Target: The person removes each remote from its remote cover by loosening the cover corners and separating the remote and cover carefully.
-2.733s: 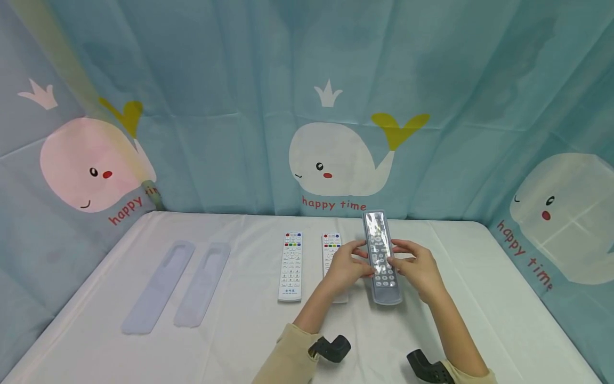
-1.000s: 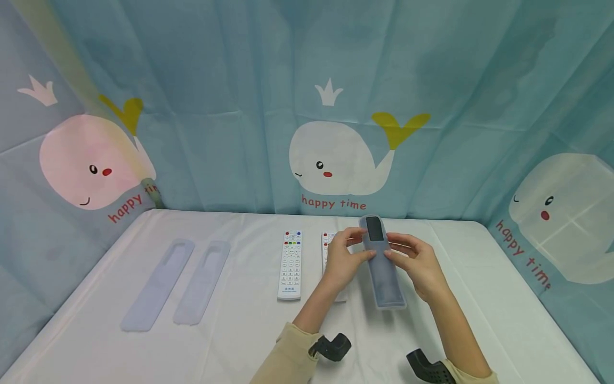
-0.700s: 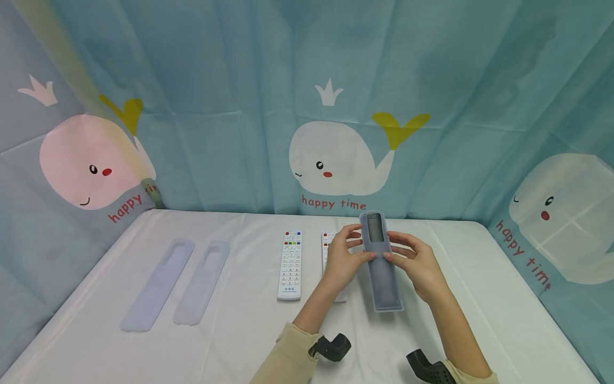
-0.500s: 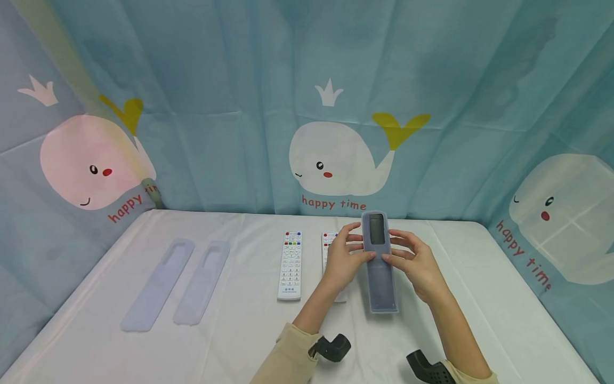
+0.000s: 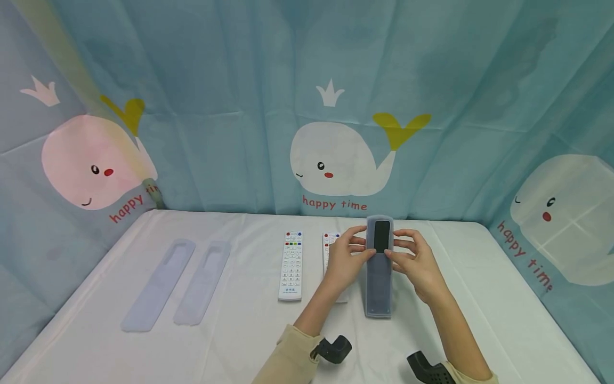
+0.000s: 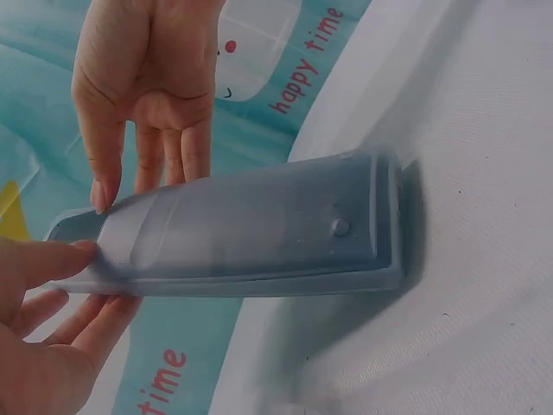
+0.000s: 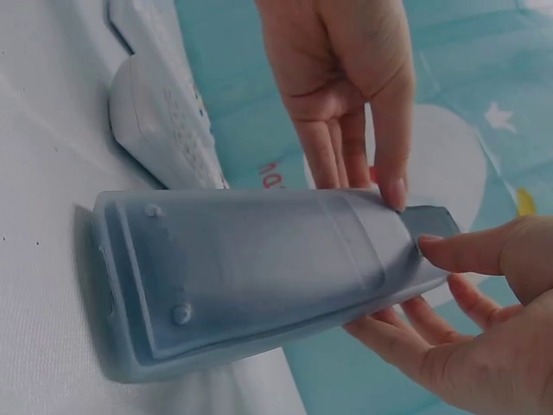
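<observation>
Both hands hold a dark remote control [image 5: 382,236] in a translucent bluish sleeve cover [image 5: 379,288], tilted up with its back towards me. The remote shows dark through the cover's opening near the top. My left hand [image 5: 342,262] pinches the left edge, thumb on the back and fingers behind. On the right edge my right hand [image 5: 416,265] pinches it the same way. Small round bumps show at the cover's lower end in the right wrist view, where that end is close over the white cloth. The remote's button side is hidden.
A white remote control [image 5: 290,272] lies left of the hands. Another white remote [image 5: 328,246] is partly hidden by the left hand. Two flat translucent covers [image 5: 155,290] lie farther left on the white-clothed table [image 5: 249,330]. A blue whale-print curtain [image 5: 216,154] hangs behind.
The covered remote has been turned over from its button side to its back. Since then it has straightened from a slant, and its lower end has moved slightly nearer and left.
</observation>
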